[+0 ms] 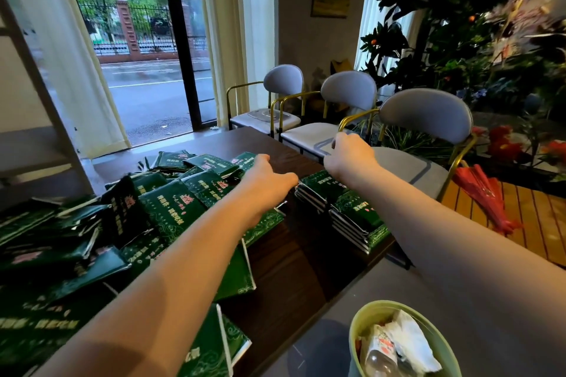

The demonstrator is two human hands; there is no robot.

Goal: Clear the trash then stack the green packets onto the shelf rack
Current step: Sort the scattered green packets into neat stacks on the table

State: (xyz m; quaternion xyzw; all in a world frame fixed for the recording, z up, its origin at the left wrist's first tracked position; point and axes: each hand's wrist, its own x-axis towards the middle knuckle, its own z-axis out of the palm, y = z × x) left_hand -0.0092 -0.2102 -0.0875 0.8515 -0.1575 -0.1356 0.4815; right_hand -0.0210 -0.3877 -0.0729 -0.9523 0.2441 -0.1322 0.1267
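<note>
Dark wood forms the table (294, 254) that runs toward a tall window, with grey chairs (425, 119) along its right side. Loose green packets (171, 208) lie heaped over the table's left half, and two neat stacks (352, 214) of them sit near its right edge. At the bottom right a pale green bin (444, 343) holds the trash (407, 343): crumpled paper and a clear bottle. By that, the clearing looks done and the stacking is the step in hand.

Both arms reach forward. The left hand (269, 184) lies over the inner edge of the heap, knuckles up, fingers curled down on the far side. The right hand (352, 159) hangs above the farther stack, fingers curled too. Both are seen from the back, so I cannot tell whether either one grasps a packet or only rests there.

A white frame (46, 95) at the far left may be the shelf rack, though only its edge shows.

To do this step well:
- Take a few packets at a time from the top of the heap.
- Square their edges against the table before lifting.
- Pinch the bundle from both sides, as the glossy wrappers probably slide on each other.
- Keep the finished stacks back from the table's edge.
</note>
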